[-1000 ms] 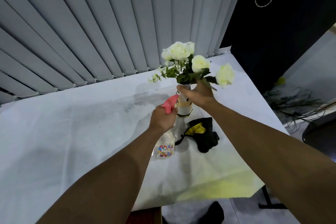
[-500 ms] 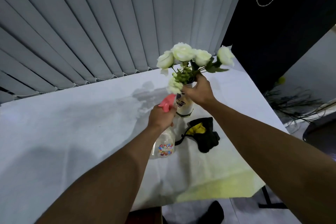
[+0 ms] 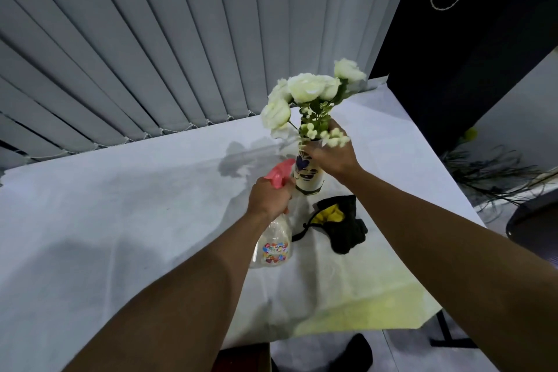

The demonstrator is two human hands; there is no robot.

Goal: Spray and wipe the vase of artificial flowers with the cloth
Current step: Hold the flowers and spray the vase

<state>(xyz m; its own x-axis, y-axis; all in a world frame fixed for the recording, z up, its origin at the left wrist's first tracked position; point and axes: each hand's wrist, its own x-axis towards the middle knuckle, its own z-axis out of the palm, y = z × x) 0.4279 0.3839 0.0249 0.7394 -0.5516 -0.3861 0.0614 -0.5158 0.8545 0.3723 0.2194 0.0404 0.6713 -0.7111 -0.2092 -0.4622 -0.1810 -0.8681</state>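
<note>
One white-covered worktop [image 3: 120,220] under grey blinds [image 3: 151,39]. Our left hand [image 3: 270,198] grips the spray bottle [image 3: 273,248], label unreadable; right hand [image 3: 330,154] clasps the vase [image 3: 308,175] neck. Cloth [image 3: 341,222] beside.

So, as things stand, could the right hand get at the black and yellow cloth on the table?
Probably yes. The cloth lies bare on the table, just below the right hand, with nothing between. But that hand grips the flower stems at the vase mouth, so it must let go first.

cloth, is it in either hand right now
No, the cloth lies on the table near the vase; the left hand holds the spray bottle and the right hand the flowers.
</note>
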